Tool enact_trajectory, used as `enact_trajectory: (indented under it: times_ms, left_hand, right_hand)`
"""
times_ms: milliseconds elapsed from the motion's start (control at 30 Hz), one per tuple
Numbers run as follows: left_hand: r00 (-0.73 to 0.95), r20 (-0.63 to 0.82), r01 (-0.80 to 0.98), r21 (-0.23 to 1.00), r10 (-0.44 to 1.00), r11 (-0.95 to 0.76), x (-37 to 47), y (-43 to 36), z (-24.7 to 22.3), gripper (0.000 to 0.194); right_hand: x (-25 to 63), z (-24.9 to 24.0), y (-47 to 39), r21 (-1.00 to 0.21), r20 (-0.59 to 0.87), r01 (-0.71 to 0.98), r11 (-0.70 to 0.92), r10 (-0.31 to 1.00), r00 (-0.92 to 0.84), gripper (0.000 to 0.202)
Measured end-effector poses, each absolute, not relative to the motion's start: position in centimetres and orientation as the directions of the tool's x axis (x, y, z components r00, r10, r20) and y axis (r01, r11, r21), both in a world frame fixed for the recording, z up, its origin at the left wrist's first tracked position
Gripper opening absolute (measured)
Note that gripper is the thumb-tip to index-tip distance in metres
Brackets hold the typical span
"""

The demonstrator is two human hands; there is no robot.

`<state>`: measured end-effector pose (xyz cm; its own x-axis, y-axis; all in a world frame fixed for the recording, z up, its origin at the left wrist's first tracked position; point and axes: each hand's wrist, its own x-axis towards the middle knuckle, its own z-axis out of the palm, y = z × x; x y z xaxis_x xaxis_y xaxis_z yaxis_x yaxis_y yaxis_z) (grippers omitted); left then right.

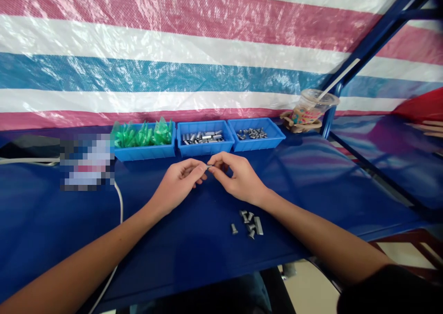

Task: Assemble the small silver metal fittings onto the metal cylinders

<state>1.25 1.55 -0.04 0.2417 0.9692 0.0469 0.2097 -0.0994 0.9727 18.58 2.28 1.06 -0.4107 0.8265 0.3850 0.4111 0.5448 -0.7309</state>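
Observation:
My left hand [185, 180] and my right hand [235, 173] meet over the blue table, fingertips almost touching. Between them shows a small metal piece [208, 167], with both hands pinched on it; the fingers hide most of it, so its exact kind is unclear. Below my right wrist lie several loose screws [250, 216] with flared heads, and one stands apart as a single screw [234, 228]. Beside them rests a longer metal standoff [258, 226].
Behind my hands three blue bins stand in a row: one with green plastic packets [141, 135], one with metal standoffs [204, 138], one with small screws [254, 133]. A plastic cup [308, 109] with a straw is at back right. A white cable [120, 198] runs along the left. Another person's hand [431, 128] shows far right.

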Motion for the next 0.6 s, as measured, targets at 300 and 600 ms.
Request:
enact_trajectory:
  times_ms: [300, 600]
  left_hand:
    - [0.152, 0.288, 0.279, 0.905, 0.946, -0.32, 1.37, 1.39, -0.49, 0.018]
    - [0.209, 0.236, 0.29, 0.912, 0.949, -0.291, 1.23, 1.31, -0.36, 0.024]
  right_hand:
    - [18.34, 1.15, 2.49, -0.908, 0.147, 0.316, 0.275, 0.916, -0.373, 0.018]
    - [18.33, 1.26, 2.12, -0.788, 0.341, 0.397, 0.47, 0.871, -0.352, 0.012]
